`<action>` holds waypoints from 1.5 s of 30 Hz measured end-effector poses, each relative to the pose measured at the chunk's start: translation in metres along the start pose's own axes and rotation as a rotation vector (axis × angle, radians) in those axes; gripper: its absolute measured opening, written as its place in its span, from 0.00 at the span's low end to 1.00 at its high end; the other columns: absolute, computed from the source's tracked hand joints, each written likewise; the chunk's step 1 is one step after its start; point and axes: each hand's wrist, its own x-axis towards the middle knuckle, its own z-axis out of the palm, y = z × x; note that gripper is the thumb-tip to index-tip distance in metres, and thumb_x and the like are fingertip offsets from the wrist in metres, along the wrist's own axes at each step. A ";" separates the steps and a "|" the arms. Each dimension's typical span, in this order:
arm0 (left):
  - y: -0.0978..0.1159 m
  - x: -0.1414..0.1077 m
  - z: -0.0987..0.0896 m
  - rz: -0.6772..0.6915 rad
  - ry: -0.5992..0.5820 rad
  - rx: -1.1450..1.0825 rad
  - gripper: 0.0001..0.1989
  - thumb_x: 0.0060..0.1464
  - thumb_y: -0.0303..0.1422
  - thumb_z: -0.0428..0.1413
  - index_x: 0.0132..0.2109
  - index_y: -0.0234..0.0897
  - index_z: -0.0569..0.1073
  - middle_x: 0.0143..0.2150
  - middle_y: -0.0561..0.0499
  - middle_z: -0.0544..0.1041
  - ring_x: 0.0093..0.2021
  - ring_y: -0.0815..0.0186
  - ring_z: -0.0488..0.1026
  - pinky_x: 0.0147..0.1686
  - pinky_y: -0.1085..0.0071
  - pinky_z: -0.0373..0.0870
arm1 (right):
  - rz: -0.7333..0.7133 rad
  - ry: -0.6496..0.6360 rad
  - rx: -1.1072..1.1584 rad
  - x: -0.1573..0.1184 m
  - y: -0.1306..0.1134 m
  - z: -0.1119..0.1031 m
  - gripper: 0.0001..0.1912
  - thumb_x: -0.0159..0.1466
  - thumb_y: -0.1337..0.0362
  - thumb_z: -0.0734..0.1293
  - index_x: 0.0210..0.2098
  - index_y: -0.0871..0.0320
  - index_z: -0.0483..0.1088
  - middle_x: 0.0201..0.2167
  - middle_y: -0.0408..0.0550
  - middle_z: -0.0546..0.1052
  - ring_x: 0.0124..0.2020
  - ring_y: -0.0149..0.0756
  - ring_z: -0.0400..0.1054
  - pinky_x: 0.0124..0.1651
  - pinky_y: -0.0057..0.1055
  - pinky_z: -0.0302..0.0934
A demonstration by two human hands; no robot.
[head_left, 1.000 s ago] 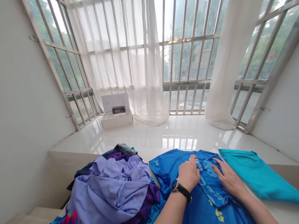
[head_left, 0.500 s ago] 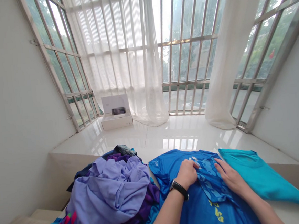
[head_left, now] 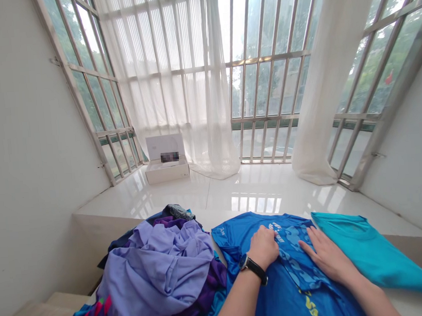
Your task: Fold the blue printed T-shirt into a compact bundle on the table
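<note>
A blue T-shirt (head_left: pixel 265 290) with pale print and yellow lettering lies spread in front of me, its right side folded inward. My left hand (head_left: pixel 264 246), wearing a black-strapped wristwatch (head_left: pixel 253 267), is closed on the cloth near the chest print; its fingertips are partly hidden. Flat on the folded part rests my right hand (head_left: pixel 326 253), fingers stretched and thumb apart. Right of that hand lies a folded turquoise T-shirt (head_left: pixel 375 252). To the left is a heap of crumpled clothes, with a lavender garment (head_left: pixel 157 269) on top.
Behind the clothes runs a glossy white window ledge (head_left: pixel 213 189). An open white box (head_left: pixel 168 173) stands on it at the back left. Sheer white curtains (head_left: pixel 176 83) hang in front of the barred window (head_left: pixel 264 85). White walls (head_left: pixel 18 119) close in both sides.
My right hand has flattened out, its fingers spreading and its thumb moving left over the folded cloth. My left hand keeps its grip nearly in place. The view has shifted slightly.
</note>
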 end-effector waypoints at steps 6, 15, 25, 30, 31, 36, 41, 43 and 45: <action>0.011 -0.011 -0.007 0.041 0.045 0.122 0.18 0.58 0.28 0.50 0.54 0.34 0.75 0.61 0.37 0.67 0.57 0.49 0.68 0.56 0.54 0.68 | -0.095 0.167 0.008 0.001 -0.015 -0.009 0.37 0.68 0.49 0.50 0.64 0.71 0.63 0.66 0.64 0.65 0.70 0.51 0.54 0.72 0.47 0.49; 0.004 -0.013 0.000 0.080 -0.054 0.157 0.32 0.65 0.41 0.47 0.71 0.31 0.54 0.74 0.33 0.50 0.72 0.43 0.46 0.68 0.45 0.46 | 0.010 -0.112 -0.117 -0.010 -0.042 -0.003 0.38 0.68 0.47 0.50 0.70 0.64 0.56 0.72 0.60 0.54 0.73 0.53 0.46 0.71 0.50 0.47; 0.019 -0.065 -0.109 0.041 -0.153 0.438 0.30 0.53 0.47 0.62 0.59 0.39 0.69 0.54 0.40 0.74 0.53 0.48 0.72 0.52 0.56 0.70 | 0.024 -0.145 -0.138 -0.008 -0.046 -0.013 0.37 0.68 0.49 0.50 0.71 0.64 0.53 0.72 0.61 0.54 0.73 0.51 0.45 0.71 0.49 0.45; -0.004 -0.113 -0.127 0.061 -0.214 0.570 0.36 0.41 0.47 0.71 0.56 0.41 0.71 0.54 0.41 0.75 0.55 0.47 0.69 0.56 0.53 0.66 | -0.005 -0.038 -0.031 -0.011 -0.046 -0.020 0.34 0.67 0.51 0.52 0.67 0.62 0.60 0.68 0.61 0.63 0.71 0.53 0.52 0.69 0.52 0.51; -0.010 -0.119 -0.127 0.056 -0.212 0.563 0.37 0.40 0.46 0.72 0.56 0.41 0.71 0.54 0.42 0.75 0.55 0.46 0.69 0.56 0.53 0.65 | -0.008 -0.029 -0.023 -0.011 -0.047 -0.022 0.34 0.67 0.51 0.52 0.66 0.62 0.61 0.67 0.62 0.64 0.70 0.54 0.53 0.68 0.52 0.52; -0.031 -0.130 -0.119 0.008 -0.199 0.512 0.27 0.46 0.35 0.67 0.54 0.41 0.73 0.51 0.42 0.76 0.50 0.48 0.73 0.46 0.58 0.71 | -0.053 0.041 0.014 -0.007 -0.065 -0.046 0.34 0.66 0.51 0.55 0.64 0.67 0.63 0.67 0.66 0.64 0.70 0.57 0.52 0.69 0.53 0.51; -0.041 -0.126 -0.101 -0.003 -0.130 0.491 0.15 0.54 0.30 0.57 0.50 0.40 0.73 0.48 0.42 0.76 0.47 0.52 0.75 0.45 0.61 0.72 | -0.242 -0.131 0.381 0.006 -0.130 -0.090 0.32 0.67 0.51 0.56 0.64 0.64 0.62 0.68 0.63 0.63 0.69 0.53 0.54 0.70 0.48 0.49; -0.043 -0.126 -0.095 -0.002 -0.100 0.473 0.18 0.56 0.31 0.55 0.54 0.40 0.71 0.50 0.42 0.75 0.48 0.53 0.75 0.45 0.61 0.73 | -0.304 -0.241 0.456 0.010 -0.160 -0.099 0.30 0.67 0.49 0.57 0.61 0.60 0.66 0.62 0.58 0.72 0.61 0.47 0.67 0.62 0.41 0.61; -0.045 -0.127 -0.090 0.004 -0.078 0.459 0.18 0.57 0.31 0.54 0.55 0.41 0.70 0.52 0.42 0.74 0.48 0.53 0.75 0.46 0.61 0.73 | -0.337 -0.336 0.484 0.012 -0.185 -0.099 0.28 0.65 0.48 0.61 0.58 0.57 0.69 0.55 0.55 0.77 0.52 0.44 0.74 0.54 0.36 0.67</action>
